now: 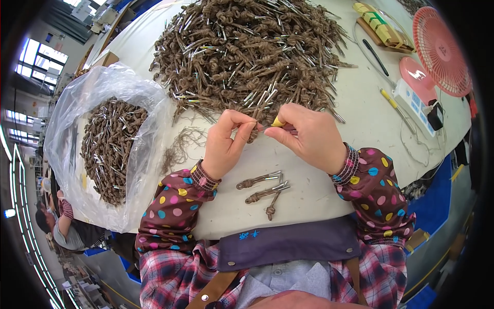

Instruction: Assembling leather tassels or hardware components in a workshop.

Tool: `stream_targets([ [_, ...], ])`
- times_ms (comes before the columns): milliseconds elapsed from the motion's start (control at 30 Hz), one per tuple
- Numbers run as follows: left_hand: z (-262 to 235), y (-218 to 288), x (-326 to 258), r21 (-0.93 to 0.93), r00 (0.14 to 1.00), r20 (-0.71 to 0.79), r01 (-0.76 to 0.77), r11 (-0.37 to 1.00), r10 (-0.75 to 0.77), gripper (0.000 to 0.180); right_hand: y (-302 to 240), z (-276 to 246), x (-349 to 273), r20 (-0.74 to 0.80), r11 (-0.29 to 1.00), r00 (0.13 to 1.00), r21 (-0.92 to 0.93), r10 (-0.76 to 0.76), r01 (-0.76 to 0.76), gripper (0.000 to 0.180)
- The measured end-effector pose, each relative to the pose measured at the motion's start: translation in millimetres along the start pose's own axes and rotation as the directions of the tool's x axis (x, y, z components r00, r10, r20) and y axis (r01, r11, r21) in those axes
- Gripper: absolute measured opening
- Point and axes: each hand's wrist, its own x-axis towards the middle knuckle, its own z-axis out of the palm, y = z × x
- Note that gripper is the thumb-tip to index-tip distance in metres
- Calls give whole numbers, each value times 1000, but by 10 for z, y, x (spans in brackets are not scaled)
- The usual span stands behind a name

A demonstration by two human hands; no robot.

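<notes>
My left hand [226, 143] is closed in a pinch on a knotted brown cord [252, 136], just in front of a large heap. Close beside it, my right hand [313, 138] is closed around a small tool with a yellow part [278, 122]; its kind is mostly hidden by the fingers. The two sets of fingertips nearly meet at the cord. Nearer to me, a few knotted cords with metal tips [267, 193] lie loose on the table. The big heap of similar brown cords with silvery tips [247, 56] rises beyond both hands.
A clear plastic bag [62, 123] holding more knotted cords [114, 149] stands at left. Loose brown threads [186, 141] lie beside it. On the right are a pink fan [441, 51], a power strip [414, 105], a yellow-handled tool [393, 103] and a black pen [375, 56]. A person [77, 234] sits far left.
</notes>
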Motion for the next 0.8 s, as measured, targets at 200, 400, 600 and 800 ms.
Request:
stream_targets([
  [200, -13, 76, 0, 129, 1000, -1, -2, 992, 2, 4, 12, 42, 8, 4, 994, 998, -94, -56, 57, 30],
  [400, 2, 115, 15, 207, 998, 25, -59, 977, 55, 6, 1, 25, -4, 22, 986, 997, -142, -79, 81, 29],
  [600, 10, 66, -12, 156, 999, 28, -37, 987, 33, 5, 4, 35, -4, 44, 990, 997, -124, -60, 66, 29],
  [800, 34, 54, -28, -2, 995, -37, 95, 995, -95, 4, 60, -17, 46, 47, 943, 982, 273, 182, -188, 32],
])
